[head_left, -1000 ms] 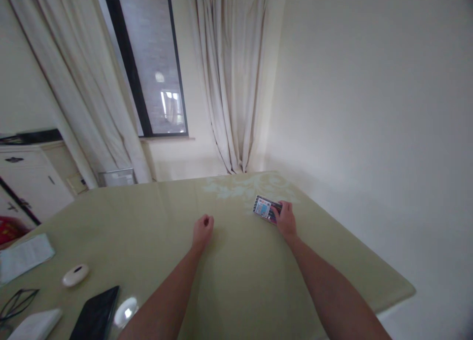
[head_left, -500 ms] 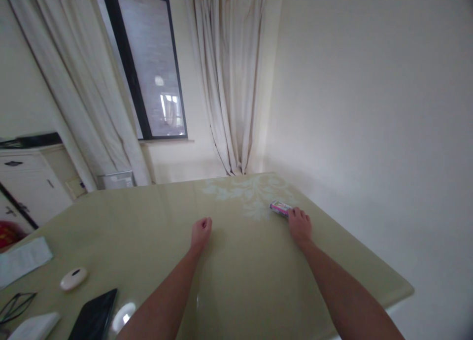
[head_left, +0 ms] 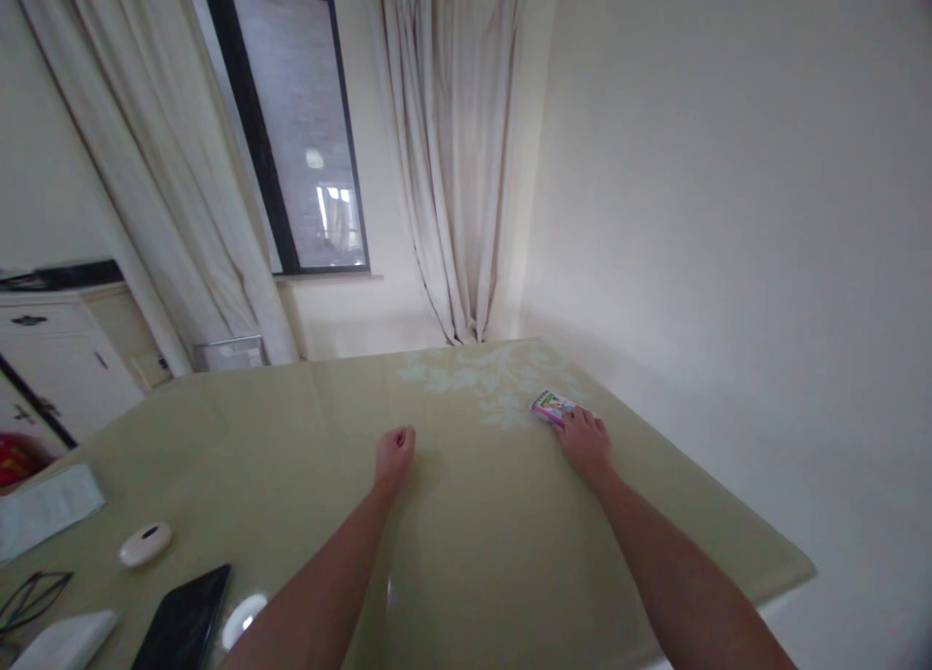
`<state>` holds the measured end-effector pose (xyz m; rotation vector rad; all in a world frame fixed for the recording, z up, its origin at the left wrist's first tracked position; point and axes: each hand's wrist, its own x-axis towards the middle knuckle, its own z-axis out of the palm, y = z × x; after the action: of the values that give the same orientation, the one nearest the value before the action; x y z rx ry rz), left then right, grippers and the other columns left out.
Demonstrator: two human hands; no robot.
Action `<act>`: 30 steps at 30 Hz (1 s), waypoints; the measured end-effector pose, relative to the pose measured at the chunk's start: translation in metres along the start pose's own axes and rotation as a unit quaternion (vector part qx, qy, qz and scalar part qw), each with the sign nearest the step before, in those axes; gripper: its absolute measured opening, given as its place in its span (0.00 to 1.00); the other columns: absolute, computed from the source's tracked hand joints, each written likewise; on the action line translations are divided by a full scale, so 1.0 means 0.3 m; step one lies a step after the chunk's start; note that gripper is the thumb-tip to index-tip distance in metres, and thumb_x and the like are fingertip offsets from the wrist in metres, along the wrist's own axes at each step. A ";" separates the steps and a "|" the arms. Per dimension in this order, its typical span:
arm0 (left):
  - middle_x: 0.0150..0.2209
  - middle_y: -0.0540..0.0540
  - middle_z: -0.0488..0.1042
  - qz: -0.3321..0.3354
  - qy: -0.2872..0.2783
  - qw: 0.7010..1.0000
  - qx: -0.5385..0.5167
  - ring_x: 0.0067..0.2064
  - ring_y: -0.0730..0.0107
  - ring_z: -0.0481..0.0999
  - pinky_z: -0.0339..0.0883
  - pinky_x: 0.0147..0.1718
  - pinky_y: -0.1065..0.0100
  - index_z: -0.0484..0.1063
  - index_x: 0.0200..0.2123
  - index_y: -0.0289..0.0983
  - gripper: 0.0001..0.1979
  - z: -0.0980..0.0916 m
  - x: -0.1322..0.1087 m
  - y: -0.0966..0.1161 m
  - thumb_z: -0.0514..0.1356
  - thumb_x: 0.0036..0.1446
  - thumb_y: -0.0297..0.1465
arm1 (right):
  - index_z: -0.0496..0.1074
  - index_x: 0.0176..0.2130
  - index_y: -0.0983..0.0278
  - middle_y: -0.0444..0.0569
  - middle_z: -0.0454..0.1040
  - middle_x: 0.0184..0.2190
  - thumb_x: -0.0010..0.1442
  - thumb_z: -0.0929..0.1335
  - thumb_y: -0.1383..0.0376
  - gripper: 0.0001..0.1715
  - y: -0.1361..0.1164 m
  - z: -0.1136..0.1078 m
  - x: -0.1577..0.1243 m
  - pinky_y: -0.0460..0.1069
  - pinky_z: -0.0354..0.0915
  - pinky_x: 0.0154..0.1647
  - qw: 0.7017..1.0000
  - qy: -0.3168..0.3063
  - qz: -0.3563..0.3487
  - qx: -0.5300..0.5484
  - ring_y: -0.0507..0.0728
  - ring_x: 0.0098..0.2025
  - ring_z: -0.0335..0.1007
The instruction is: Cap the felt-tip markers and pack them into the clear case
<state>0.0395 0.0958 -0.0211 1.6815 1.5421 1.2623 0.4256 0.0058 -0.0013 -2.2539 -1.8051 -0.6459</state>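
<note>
The left hand (head_left: 395, 456) and the right hand (head_left: 586, 442) are bare. The 2 forearms (head_left: 331, 563) are bare also, narrow at the wrists (head_left: 383, 492) and wider below.

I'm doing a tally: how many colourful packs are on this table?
1: the colourful pack, partly covered by the right hand, on the right side of the table. Others beneath that hand could be hidden.

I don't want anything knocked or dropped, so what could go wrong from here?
The small printed pack might slip, as the right hand covers just one end of it and the tabletop looks glossy. The left forearm could nudge the white round object, which appears close beside it.
</note>
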 end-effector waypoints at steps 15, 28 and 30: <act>0.20 0.55 0.45 -0.032 -0.005 0.999 0.002 0.26 0.70 0.49 0.45 0.27 0.65 0.46 0.17 0.45 0.26 -0.008 -0.013 0.013 0.52 0.59 0.50 | 0.84 0.42 0.60 0.57 0.84 0.38 0.74 0.57 0.58 0.28 -0.598 -0.060 0.028 0.51 0.67 0.39 0.970 -0.133 -0.156 0.133 0.61 0.39 0.81; 0.19 0.56 0.44 -0.041 -0.034 0.998 -0.020 0.24 0.72 0.48 0.43 0.25 0.66 0.46 0.16 0.45 0.29 -0.008 -0.006 0.005 0.55 0.58 0.53 | 0.85 0.39 0.61 0.58 0.85 0.36 0.73 0.59 0.59 0.27 -0.603 -0.055 0.004 0.51 0.68 0.38 0.969 -0.135 -0.141 0.153 0.62 0.36 0.81; 0.20 0.56 0.44 -0.040 -0.036 0.998 -0.023 0.24 0.72 0.48 0.43 0.25 0.66 0.46 0.16 0.45 0.29 -0.012 -0.009 0.004 0.55 0.58 0.52 | 0.85 0.38 0.61 0.59 0.85 0.36 0.74 0.59 0.59 0.28 -0.605 -0.053 0.002 0.51 0.67 0.37 0.970 -0.132 -0.140 0.148 0.62 0.36 0.81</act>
<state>0.0371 0.0922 -0.0193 1.6032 1.5112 1.1752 0.2476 0.0445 -0.0097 -1.9806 -2.1983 -0.1012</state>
